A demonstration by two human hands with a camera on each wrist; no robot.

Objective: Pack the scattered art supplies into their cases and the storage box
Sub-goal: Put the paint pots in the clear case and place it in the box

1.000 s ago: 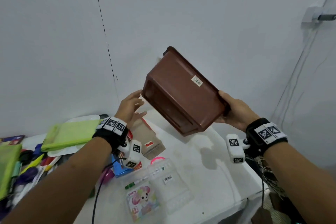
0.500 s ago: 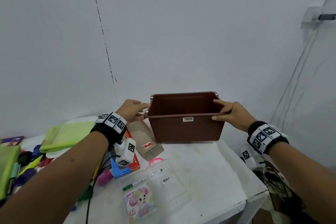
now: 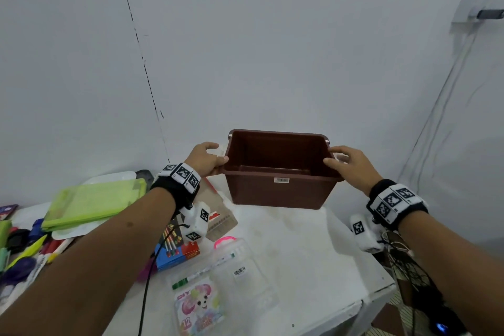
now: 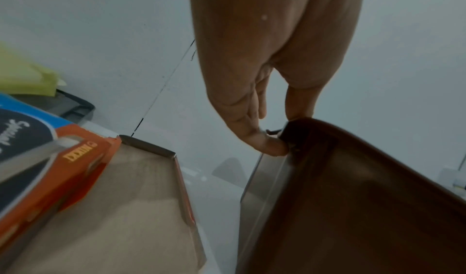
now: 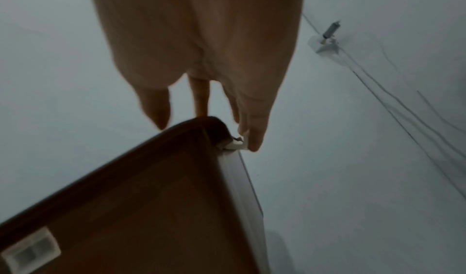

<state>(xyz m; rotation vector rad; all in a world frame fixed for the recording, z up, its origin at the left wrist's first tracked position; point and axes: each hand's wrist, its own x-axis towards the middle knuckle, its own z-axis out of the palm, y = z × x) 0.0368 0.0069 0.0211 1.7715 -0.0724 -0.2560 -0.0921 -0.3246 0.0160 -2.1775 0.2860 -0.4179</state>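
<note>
Since a second ago the brown storage box (image 3: 281, 191) has been turned from a tilted, bottom-showing attitude to upright, mouth upward, and brought down to the far part of the white table (image 3: 286, 259).

Nearest on the table, two clear plastic cases are seen: one with a cartoon insert (image 3: 197, 305) and one with a pink handle (image 3: 240, 262), a green marker (image 3: 191, 279) lying on them. Just behind is one blue-and-orange pencil box (image 3: 177, 252), with a brown cardboard tray (image 4: 126, 208) partly under it. To the left, loose markers (image 3: 43, 251) are heaped, too many and too overlapped to be counted, and one green folder (image 3: 90, 203) rests on a white tray.

Farthest, the box is held at both short ends, probably so that it is kept level while being set within reach of the supplies. The left hand (image 3: 206, 158) is curled over the left rim, thumb on the edge. The right hand (image 3: 351, 165) grasps the right rim, thumb over the edge and fingers on the outer lip by a white clip. Nothing is visible inside the box, so packing is judged not yet begun.
</note>
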